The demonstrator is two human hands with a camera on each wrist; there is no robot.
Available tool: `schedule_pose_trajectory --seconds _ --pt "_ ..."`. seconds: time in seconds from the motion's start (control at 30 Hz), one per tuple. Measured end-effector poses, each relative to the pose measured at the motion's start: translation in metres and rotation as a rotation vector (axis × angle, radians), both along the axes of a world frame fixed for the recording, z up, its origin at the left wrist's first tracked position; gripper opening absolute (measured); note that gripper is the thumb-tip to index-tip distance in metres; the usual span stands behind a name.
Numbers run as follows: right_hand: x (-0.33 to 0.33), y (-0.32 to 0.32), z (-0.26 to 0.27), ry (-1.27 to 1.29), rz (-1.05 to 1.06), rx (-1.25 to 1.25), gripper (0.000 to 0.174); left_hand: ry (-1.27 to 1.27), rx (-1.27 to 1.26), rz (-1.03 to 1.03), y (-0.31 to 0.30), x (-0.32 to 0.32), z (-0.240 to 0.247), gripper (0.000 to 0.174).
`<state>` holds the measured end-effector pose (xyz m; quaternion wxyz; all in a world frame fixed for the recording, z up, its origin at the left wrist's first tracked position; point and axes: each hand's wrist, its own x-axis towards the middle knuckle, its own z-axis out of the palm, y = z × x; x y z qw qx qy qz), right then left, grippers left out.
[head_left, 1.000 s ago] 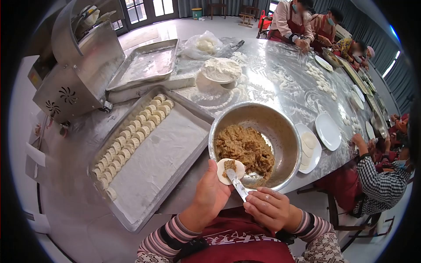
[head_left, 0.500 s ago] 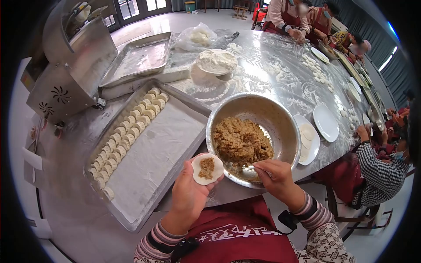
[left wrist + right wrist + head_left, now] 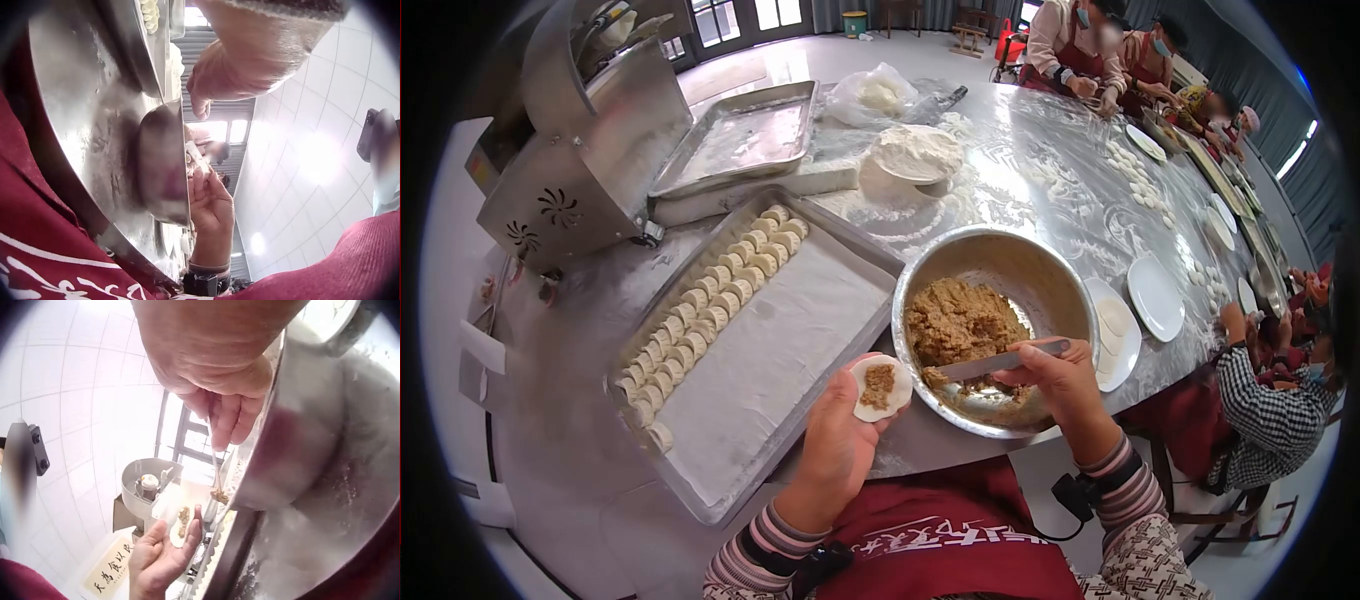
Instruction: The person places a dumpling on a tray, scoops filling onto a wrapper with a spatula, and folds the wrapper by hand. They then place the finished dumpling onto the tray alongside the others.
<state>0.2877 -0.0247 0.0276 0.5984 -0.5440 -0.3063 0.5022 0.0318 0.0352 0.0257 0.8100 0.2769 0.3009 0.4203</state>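
Note:
My left hand [image 3: 832, 450] holds a round dumpling wrapper [image 3: 899, 383] at the bowl's left side, thumb at its edge. A strip of brown filling [image 3: 878, 388] lies on the wrapper's middle. Over the bowl, my right hand [image 3: 1065, 385] grips a flat metal spatula [image 3: 990, 365], its blade pointing left. A small lump of filling [image 3: 219, 497] clings to the blade's tip in the right wrist view. Below it, the steel bowl [image 3: 1088, 320] contains a large mound of the same filling [image 3: 960, 318]. The bowl wall hides the mound in both wrist views.
Left of the bowl lies a lined tray [image 3: 770, 350] with rows of shaped dumplings [image 3: 700, 310]. Flour [image 3: 915, 152] heaps behind the bowl. A plate of wrappers [image 3: 1125, 365] stands at its right. Beyond are a metal machine [image 3: 590, 160] and other people [image 3: 1080, 60] working.
The right hand has moved the spatula off the wrapper, back over the bowl, where it now points left with filling at its tip. The left hand has shifted left with the wrapper.

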Motion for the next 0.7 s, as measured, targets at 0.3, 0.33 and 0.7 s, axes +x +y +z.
schedule_pose_trajectory --seconds 0.3,0.33,0.7 --pt "-0.032 -0.032 0.021 -1.132 0.07 0.731 0.014 -0.154 -0.086 -0.125 0.004 0.039 -0.007 0.053" --pt "-0.036 -0.034 0.02 -1.302 0.154 0.828 0.015 -0.198 -0.104 -0.124 0.003 0.044 -0.008 0.051" --pt "-0.044 -0.044 0.027 -1.612 0.192 0.896 0.018 -0.246 -0.156 -0.106 -0.002 0.055 -0.007 0.052"
